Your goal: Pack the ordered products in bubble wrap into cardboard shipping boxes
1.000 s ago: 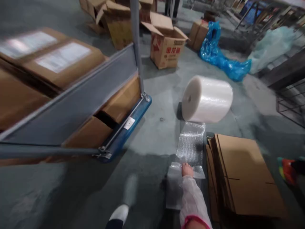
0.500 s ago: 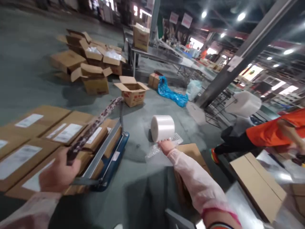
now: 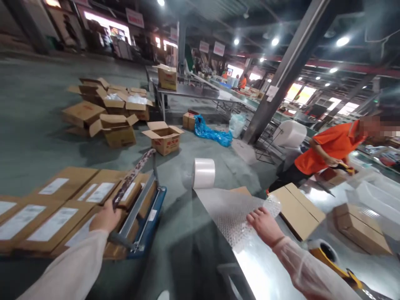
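My left hand is wrapped round the dark patterned handle of a blue cart loaded with labelled cartons. On the right, my right hand has its fingers on the bubble wrap, near its far end. The sheet stretches from a white roll across to a shiny metal table. Whether those fingers pinch the sheet or only press on it is hard to see.
Open cartons and a blue plastic bag lie on the floor ahead. A person in an orange shirt works at the right. Flat cardboard, a carton and a yellow tape dispenser rest on the table.
The view has turned to the right. My right hand has moved right with the bubble wrap, drawing out a longer sheet over the table. My left hand remains on the cart handle.
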Action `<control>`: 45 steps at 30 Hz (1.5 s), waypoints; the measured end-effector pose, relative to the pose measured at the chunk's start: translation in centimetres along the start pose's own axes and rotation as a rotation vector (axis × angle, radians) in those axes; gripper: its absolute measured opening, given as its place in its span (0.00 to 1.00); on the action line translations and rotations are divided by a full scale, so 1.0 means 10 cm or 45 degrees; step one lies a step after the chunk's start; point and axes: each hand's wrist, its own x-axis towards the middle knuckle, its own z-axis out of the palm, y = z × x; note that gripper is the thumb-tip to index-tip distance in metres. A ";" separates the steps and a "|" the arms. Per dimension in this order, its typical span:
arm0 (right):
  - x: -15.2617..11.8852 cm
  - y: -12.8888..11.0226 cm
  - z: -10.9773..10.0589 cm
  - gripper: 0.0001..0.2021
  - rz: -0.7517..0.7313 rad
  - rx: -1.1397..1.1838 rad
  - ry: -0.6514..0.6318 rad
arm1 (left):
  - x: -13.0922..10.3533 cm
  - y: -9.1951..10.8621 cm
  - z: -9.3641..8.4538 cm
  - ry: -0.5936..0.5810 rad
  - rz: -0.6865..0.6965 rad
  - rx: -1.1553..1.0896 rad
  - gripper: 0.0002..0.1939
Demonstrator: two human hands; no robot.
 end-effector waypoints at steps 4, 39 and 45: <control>-0.95 0.02 0.11 0.07 0.041 -0.009 0.045 | -0.41 0.36 -0.17 0.153 0.030 0.201 0.26; -6.74 -1.45 1.73 0.05 0.881 0.740 -0.467 | -5.92 4.00 1.15 -0.827 2.114 0.372 0.32; -7.11 -1.48 1.83 0.07 0.852 0.797 -0.321 | -6.54 4.16 1.12 -0.927 1.981 0.435 0.35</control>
